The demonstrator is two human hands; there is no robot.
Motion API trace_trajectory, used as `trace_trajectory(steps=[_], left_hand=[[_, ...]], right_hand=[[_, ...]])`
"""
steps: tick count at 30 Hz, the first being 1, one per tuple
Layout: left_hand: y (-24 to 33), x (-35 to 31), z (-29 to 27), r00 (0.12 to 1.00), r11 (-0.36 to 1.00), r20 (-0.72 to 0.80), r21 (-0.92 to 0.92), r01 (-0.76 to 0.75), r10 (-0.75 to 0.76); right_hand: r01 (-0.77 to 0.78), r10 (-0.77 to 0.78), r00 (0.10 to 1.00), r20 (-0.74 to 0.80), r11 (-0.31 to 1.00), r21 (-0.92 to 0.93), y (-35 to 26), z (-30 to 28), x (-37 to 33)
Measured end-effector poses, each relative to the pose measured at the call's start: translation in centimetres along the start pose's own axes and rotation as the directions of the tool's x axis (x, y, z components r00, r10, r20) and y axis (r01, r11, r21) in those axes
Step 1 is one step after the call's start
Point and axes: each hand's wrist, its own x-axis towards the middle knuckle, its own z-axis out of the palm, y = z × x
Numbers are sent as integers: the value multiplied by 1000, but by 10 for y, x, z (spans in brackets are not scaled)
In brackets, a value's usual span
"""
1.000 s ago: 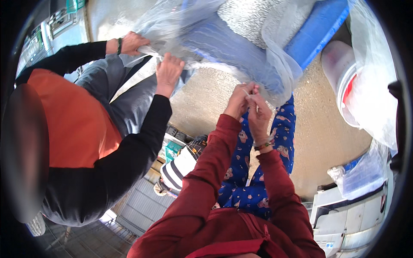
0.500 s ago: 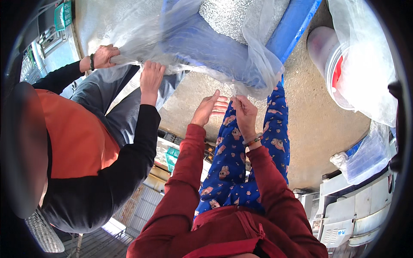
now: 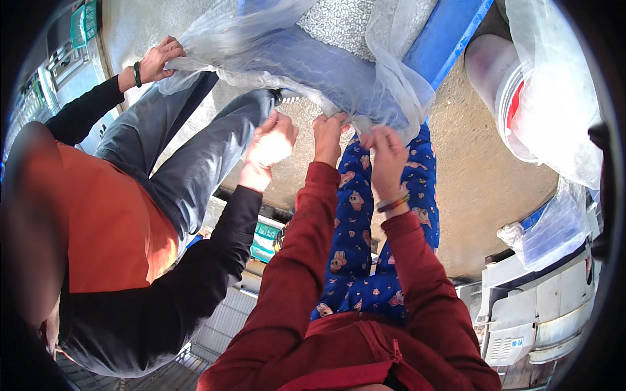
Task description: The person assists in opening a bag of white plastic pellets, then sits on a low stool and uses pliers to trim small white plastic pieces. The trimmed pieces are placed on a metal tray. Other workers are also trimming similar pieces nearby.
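The wearer's sleeves were dark red, and the trousers were deep blue with a repeated print of small brown and pink cartoon animals. A multicoloured band circled the right wrist. The plastic sheet was clear with a bluish tint, and the frame rail was bright blue. The co-worker wore an orange vest over black sleeves, grey trousers and a dark green wristband. The floor was speckled tan. The bucket was white with red inside.

My hands: left hand just left of right hand, both at the plastic sheet edge.
Co-worker's hand: just left of mine.
Bucket: right of the sheet.
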Motion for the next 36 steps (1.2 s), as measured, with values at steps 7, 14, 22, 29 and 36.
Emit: trace_trajectory(steps=[7, 14, 22, 29, 36], left_hand=[[-15, -17, 0, 998, 979, 36, -199, 48, -42], [-31, -17, -4, 988, 869, 132, -475, 139, -86], [-26, -5, -10, 962, 804, -30, -557, 209, -270], [-39, 12, -43, 940, 841, 273, -442, 313, -206], [-46, 3, -58, 905, 789, 417, -527, 314, -82]], right_hand=[[-152, 151, 984, 98, 988, 3, -25, -12, 42], [-253, 250, 955, 161, 967, 0, -19, -25, 49], [-214, 241, 939, 245, 968, -134, -15, -17, 46], [-229, 226, 962, 153, 973, 5, -2, -20, 35], [-168, 217, 932, 292, 969, -182, 8, -22, 30]])
